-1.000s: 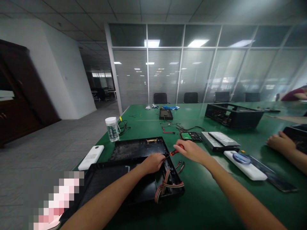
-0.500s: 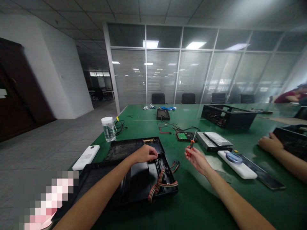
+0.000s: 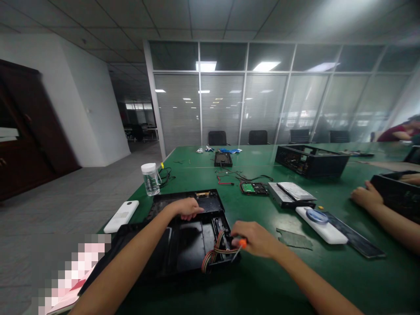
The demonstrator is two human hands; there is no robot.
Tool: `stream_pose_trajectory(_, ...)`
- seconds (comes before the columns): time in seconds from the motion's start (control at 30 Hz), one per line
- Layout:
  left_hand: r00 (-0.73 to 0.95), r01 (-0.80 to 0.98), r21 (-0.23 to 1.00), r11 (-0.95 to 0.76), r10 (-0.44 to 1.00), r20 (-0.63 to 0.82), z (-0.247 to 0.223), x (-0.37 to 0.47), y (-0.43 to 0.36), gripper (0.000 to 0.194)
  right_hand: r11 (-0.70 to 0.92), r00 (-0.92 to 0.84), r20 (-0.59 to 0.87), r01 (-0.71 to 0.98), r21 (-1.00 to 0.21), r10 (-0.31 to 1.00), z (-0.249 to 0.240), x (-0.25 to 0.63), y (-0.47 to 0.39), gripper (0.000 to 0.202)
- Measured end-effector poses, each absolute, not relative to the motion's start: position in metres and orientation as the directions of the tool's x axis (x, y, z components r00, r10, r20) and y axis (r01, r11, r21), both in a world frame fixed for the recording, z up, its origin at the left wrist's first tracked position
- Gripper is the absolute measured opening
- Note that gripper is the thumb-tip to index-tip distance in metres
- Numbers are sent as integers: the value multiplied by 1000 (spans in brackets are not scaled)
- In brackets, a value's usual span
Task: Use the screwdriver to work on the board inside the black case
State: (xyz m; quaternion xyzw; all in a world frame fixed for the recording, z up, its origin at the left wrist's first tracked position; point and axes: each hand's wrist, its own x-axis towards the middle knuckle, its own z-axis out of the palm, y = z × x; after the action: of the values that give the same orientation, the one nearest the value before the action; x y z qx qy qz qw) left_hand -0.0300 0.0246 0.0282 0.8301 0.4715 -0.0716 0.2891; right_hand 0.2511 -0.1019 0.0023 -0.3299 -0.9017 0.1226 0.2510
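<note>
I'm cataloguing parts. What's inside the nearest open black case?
Inside the black case, what looks like a metal bracket and striped cables show toward the right. The left forearm covers part of the interior; anything beneath is hidden.

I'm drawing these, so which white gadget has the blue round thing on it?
The right-hand white gadget. The left-hand one, near the water bottle, has none.

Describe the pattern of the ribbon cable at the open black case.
Striped, in reddish, black and pale lines; the ribbon cable shows best in the head view.
</note>
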Motion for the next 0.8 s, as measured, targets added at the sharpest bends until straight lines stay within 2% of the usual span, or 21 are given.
stream_pose_trajectory(0.07,570,785,398,-474,804,-166,32,-35,27,44,767,-734,228,586,-263,640,3,241,-127,21)
stream_pose_trajectory(0.13,560,791,325,-519,828,-41,29,-44,29,37,726,-703,184,658,-200,687,-1,237,-150,18)
stream_pose_trajectory(0.17,554,804,282,-523,832,-36,25,-48,30,39,702,-678,180,687,-187,712,-4,237,-160,16)
stream_pose_trajectory(0.23,549,828,224,-514,825,-135,15,-56,32,44,668,-643,183,724,-171,744,-12,243,-175,15)
stream_pose_trajectory(0.33,574,819,171,-548,775,-264,2,-62,35,36,630,-599,209,765,-134,773,-25,256,-189,13)
stream_pose_trajectory(0.47,739,669,29,-742,661,-131,8,-58,34,16,568,-532,255,817,-94,807,-40,266,-191,12)
stream_pose_trajectory(0.53,783,620,-25,-784,620,-48,27,-56,30,13,553,-512,274,827,-100,815,-43,265,-185,11)
stream_pose_trajectory(0.8,813,581,-29,-813,578,73,121,-62,-39,14,540,-513,209,836,-99,833,-29,237,-102,19)
